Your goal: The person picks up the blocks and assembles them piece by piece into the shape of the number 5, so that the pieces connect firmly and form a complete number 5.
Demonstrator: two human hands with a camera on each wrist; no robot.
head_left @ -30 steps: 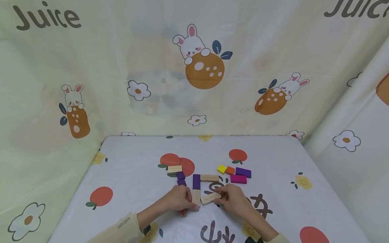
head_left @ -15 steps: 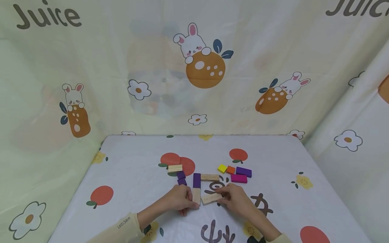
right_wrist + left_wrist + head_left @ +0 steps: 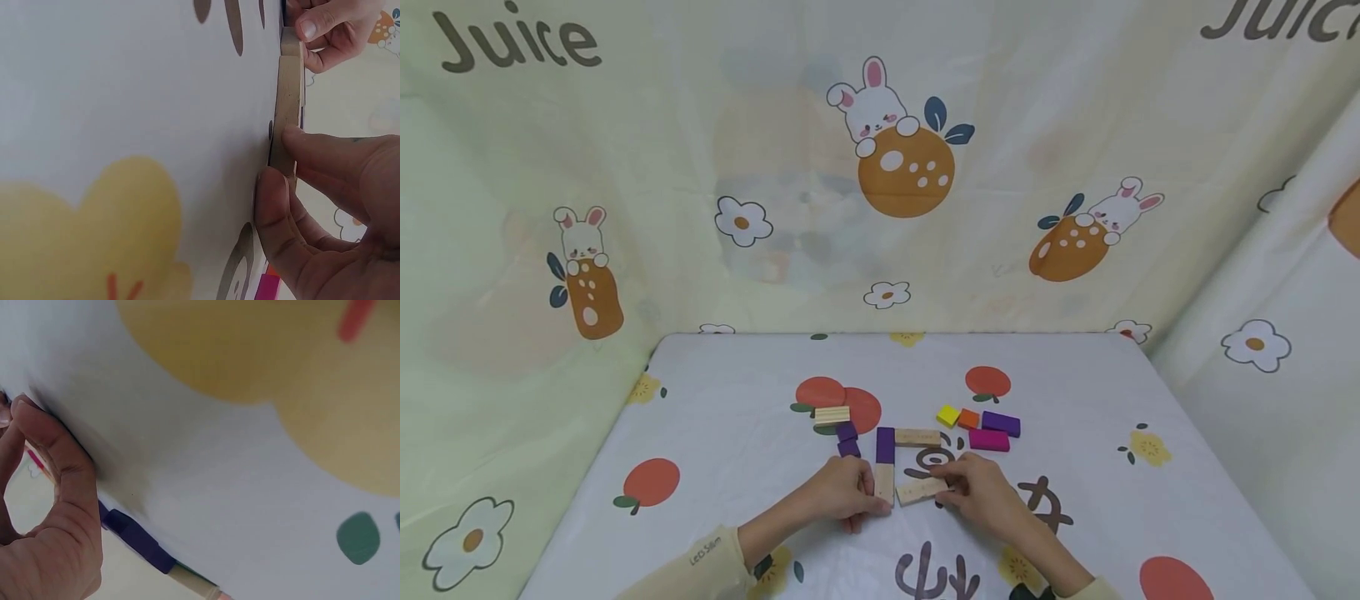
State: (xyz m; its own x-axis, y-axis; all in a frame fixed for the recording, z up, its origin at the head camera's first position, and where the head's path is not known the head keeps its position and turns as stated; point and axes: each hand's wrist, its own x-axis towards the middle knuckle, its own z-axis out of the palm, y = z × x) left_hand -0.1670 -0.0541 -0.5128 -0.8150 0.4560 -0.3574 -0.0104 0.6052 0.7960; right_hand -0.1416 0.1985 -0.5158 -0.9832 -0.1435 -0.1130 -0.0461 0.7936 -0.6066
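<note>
In the head view my left hand (image 3: 846, 492) holds the near end of a plain wooden block (image 3: 884, 485), with thumb and finger at its end and left side. That block lies end to end with a purple block (image 3: 885, 446). My right hand (image 3: 981, 490) pinches the right end of a second plain wooden block (image 3: 919, 492), which lies slightly slanted beside the first. The right wrist view shows thumb and finger (image 3: 273, 194) on this block (image 3: 286, 94). Another plain wooden block (image 3: 917, 438) extends rightward from the purple block's far end.
Two small purple blocks (image 3: 847, 440) and a striped light wooden piece (image 3: 832, 416) lie at the left. Yellow (image 3: 948, 416), orange (image 3: 969, 419), purple (image 3: 1001, 424) and magenta (image 3: 988, 440) blocks sit at the right. A printed cloth (image 3: 715, 433) covers the table.
My right thumb has shifted slightly to the right at the end of the slanted wooden block. The left hand and the other blocks stay in place.
</note>
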